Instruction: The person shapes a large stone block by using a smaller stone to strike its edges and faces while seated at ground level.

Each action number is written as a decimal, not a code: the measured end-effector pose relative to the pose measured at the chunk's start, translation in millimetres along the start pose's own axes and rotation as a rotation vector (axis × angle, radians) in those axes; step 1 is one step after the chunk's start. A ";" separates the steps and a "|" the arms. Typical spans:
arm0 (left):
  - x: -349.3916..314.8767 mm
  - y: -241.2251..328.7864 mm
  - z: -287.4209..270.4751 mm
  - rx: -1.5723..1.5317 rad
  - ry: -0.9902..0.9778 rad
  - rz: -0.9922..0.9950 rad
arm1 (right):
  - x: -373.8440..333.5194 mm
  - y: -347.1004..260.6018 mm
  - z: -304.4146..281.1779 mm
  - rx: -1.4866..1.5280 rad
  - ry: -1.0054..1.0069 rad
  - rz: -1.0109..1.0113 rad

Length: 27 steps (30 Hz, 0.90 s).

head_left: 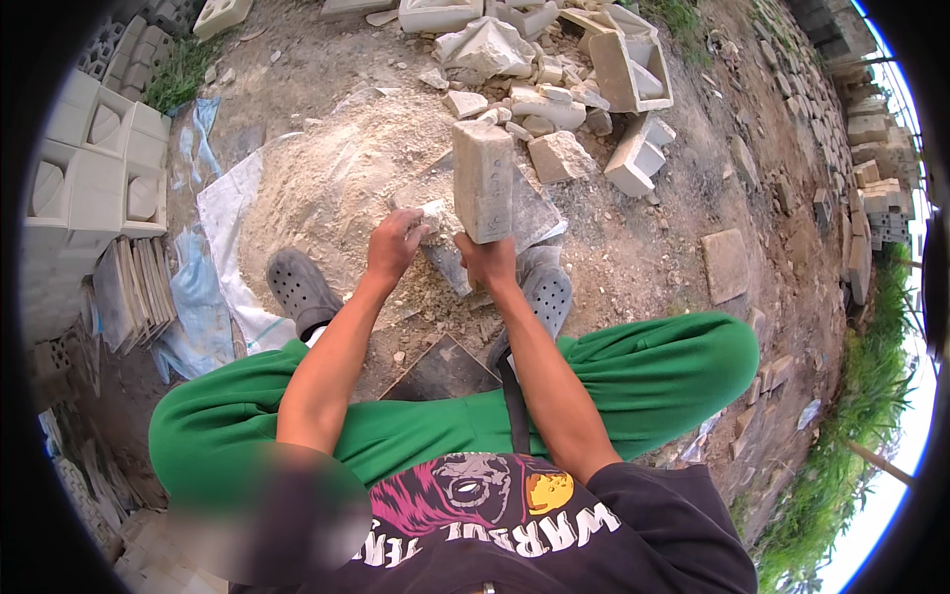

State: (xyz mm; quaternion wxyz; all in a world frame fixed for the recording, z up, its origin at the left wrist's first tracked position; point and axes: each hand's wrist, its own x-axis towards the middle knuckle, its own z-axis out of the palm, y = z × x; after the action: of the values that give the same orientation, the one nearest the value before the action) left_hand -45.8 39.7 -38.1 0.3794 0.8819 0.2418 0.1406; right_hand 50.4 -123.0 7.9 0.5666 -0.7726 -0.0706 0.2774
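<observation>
My right hand (486,263) is closed at the lower end of a grey rectangular block (482,183), which stands up from the fist. Whether the block has a handle inside the fist is hidden. Just to the left, my left hand (396,244) has its fingers bent around a pale broken chunk (435,219). The chunk is over a dark flat slab (447,265) lying between my feet. Pale crumbs and powder (327,188) are heaped beyond and left of my left hand, partly on a white sheet (226,220).
Broken pale blocks (559,104) pile up at the far side. Stacked pale moulded blocks (94,168) and leaning thin tiles (134,287) stand at the left, beside blue plastic (198,297). A square slab (725,265) lies on the dirt at right. My grey clogs (300,285) flank the work.
</observation>
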 end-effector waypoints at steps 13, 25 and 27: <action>4.3 -3.1 8.0 0.057 0.087 0.083 | 2.5 16.8 4.0 -0.079 0.076 -0.088; 3.5 0.8 5.4 0.008 0.039 0.028 | 13.0 9.7 -4.7 -0.082 0.087 -0.220; 1.0 -9.4 4.4 0.016 0.051 0.044 | 5.5 21.3 0.2 -0.086 -0.057 0.048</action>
State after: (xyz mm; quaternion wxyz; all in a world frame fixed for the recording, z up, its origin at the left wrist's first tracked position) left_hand -46.0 43.2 -47.9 0.3630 0.8861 0.2330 0.1696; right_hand 50.5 -127.9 -13.5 0.5241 -0.7894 -0.0801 0.3095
